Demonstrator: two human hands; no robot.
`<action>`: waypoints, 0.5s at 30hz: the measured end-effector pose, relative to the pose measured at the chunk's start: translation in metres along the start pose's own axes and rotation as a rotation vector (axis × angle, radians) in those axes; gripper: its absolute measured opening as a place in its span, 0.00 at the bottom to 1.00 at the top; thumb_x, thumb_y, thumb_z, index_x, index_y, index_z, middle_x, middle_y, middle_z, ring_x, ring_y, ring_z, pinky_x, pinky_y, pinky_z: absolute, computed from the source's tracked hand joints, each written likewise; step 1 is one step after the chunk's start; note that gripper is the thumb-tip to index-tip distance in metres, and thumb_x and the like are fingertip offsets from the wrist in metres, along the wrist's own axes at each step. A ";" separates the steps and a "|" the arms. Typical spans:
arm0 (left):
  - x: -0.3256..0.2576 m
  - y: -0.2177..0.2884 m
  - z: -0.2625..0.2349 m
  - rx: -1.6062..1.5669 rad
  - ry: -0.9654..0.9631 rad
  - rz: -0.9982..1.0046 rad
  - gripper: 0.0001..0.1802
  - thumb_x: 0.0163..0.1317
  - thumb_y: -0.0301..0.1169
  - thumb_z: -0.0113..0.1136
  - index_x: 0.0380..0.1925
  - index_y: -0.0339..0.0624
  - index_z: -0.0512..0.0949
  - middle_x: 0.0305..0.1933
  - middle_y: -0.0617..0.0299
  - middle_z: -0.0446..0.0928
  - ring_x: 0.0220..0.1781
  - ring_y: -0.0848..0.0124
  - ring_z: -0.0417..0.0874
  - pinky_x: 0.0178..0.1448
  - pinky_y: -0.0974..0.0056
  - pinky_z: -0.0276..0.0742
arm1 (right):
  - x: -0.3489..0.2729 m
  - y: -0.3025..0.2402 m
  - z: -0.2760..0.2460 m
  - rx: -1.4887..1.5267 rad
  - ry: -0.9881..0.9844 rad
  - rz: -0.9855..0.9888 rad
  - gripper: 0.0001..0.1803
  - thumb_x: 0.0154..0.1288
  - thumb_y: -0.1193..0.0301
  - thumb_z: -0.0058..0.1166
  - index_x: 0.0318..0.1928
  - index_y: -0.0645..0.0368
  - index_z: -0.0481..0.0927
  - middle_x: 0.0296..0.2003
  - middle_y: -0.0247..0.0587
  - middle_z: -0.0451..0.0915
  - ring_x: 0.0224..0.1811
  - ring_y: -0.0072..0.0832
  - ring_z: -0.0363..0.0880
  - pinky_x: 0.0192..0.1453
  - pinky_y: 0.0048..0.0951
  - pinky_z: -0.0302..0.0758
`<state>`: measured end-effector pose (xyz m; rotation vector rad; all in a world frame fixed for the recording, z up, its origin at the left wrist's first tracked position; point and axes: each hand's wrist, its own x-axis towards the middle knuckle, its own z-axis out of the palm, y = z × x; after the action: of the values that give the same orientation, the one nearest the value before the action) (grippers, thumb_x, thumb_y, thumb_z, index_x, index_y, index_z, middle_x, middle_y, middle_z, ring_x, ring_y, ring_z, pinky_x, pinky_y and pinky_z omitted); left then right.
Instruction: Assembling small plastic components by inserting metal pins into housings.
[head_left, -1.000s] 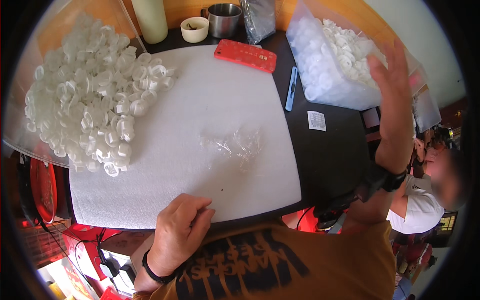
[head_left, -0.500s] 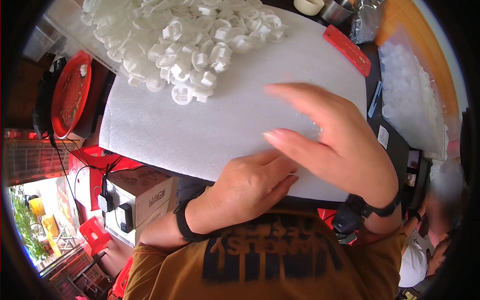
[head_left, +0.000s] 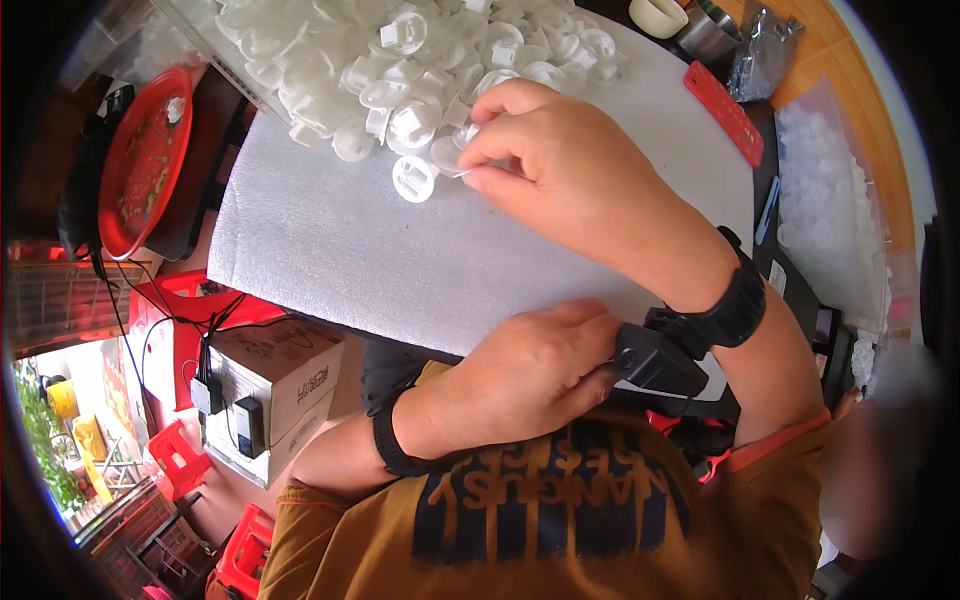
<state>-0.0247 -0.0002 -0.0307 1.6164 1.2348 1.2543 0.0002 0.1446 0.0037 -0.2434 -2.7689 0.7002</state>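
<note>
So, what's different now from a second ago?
The right hand has come down from beside the translucent bin, leftward across the white mat, and now touches a white plastic piece at the near edge of the pile; whether it is gripped is unclear. The view has turned. The left hand stays by the mat's near edge; the red phone still lies at its far right.

Here the bare right arm (head_left: 675, 250) slants forward and leftward, its bare right hand (head_left: 560, 158) back-side up, thumb (head_left: 500, 190) and fingers (head_left: 488, 146) bent toward each other, while the bare left hand (head_left: 540, 365) sits low, loosely curled!
</note>
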 end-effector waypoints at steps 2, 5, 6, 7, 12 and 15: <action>0.000 -0.003 0.000 -0.047 -0.001 0.015 0.11 0.51 0.21 0.58 0.35 0.34 0.72 0.31 0.51 0.71 0.34 0.52 0.75 0.38 0.56 0.72 | -0.007 0.002 -0.006 0.029 0.011 0.047 0.07 0.54 0.72 0.57 0.33 0.61 0.80 0.40 0.41 0.76 0.30 0.28 0.76 0.36 0.25 0.71; 0.001 -0.002 0.001 -0.100 -0.008 0.010 0.12 0.53 0.20 0.58 0.39 0.34 0.74 0.31 0.53 0.73 0.33 0.57 0.76 0.38 0.60 0.72 | -0.021 0.005 -0.018 0.189 0.113 0.046 0.07 0.57 0.72 0.56 0.34 0.62 0.80 0.45 0.40 0.77 0.30 0.21 0.75 0.35 0.21 0.70; 0.002 -0.001 0.001 -0.109 -0.020 0.004 0.11 0.54 0.20 0.58 0.39 0.34 0.74 0.31 0.54 0.73 0.33 0.58 0.76 0.38 0.61 0.72 | -0.029 0.002 -0.028 0.296 0.122 0.135 0.08 0.58 0.72 0.54 0.35 0.63 0.80 0.43 0.39 0.77 0.30 0.20 0.75 0.35 0.20 0.71; 0.003 -0.003 0.002 -0.087 0.005 0.029 0.10 0.55 0.21 0.58 0.38 0.34 0.75 0.31 0.55 0.73 0.32 0.61 0.76 0.37 0.63 0.73 | -0.036 0.000 -0.036 0.413 0.127 0.218 0.08 0.60 0.72 0.53 0.36 0.64 0.80 0.42 0.39 0.77 0.30 0.20 0.76 0.34 0.20 0.71; 0.005 0.003 0.003 -0.054 0.007 -0.028 0.10 0.53 0.20 0.59 0.38 0.32 0.75 0.30 0.54 0.74 0.29 0.62 0.77 0.33 0.65 0.73 | -0.107 -0.014 -0.073 0.799 0.306 0.568 0.10 0.62 0.70 0.46 0.37 0.65 0.73 0.39 0.48 0.78 0.28 0.22 0.75 0.31 0.21 0.71; 0.010 0.003 0.010 0.059 0.064 -0.020 0.12 0.50 0.17 0.59 0.37 0.32 0.76 0.29 0.55 0.74 0.27 0.65 0.76 0.31 0.66 0.72 | -0.161 -0.008 -0.072 1.192 0.456 0.710 0.09 0.61 0.69 0.44 0.36 0.63 0.70 0.38 0.57 0.79 0.25 0.27 0.77 0.29 0.25 0.73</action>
<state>-0.0136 0.0085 -0.0284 1.6122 1.3361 1.2771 0.1743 0.1326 0.0322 -0.9407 -1.4170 1.9636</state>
